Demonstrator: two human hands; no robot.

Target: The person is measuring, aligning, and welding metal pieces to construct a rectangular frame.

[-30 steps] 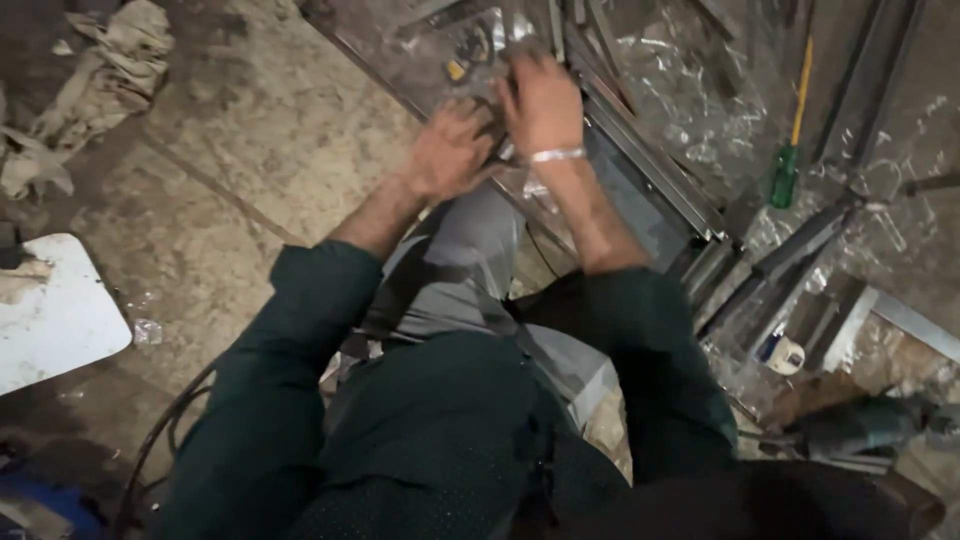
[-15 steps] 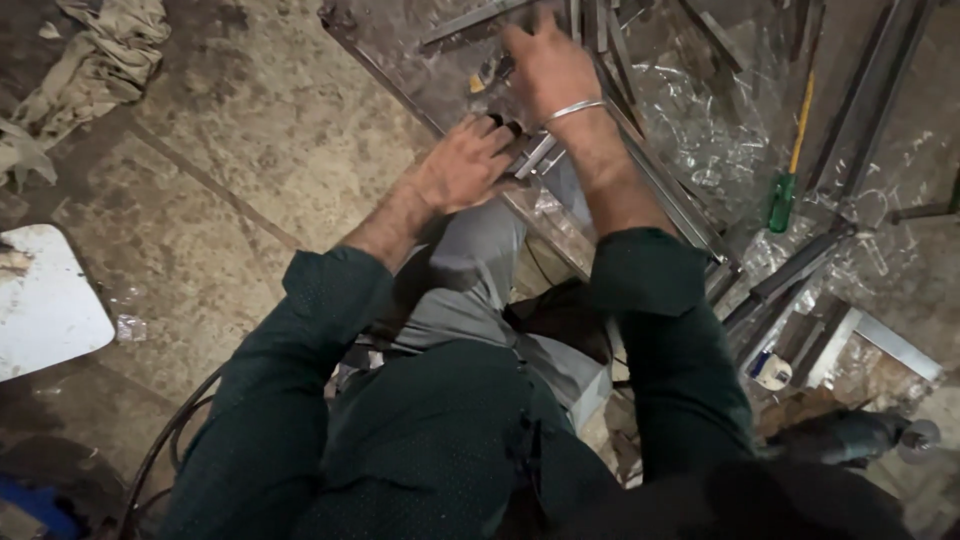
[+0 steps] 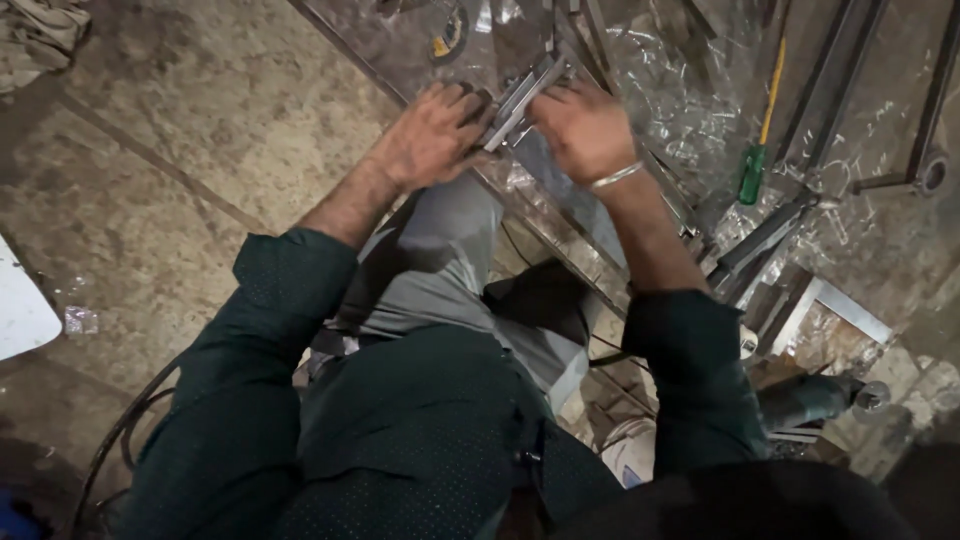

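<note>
Hands grip metal bracket; green screwdriver lies nearby.

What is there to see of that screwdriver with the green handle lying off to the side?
The screwdriver has a stubby green handle, apparently plastic, and a long thin yellowish shaft pointing up and away. It lies nearly lengthwise along the grey metal bars, over crinkled clear plastic sheet. No hand touches it; the right hand is nearest. Its tip is too small to make out.
</note>
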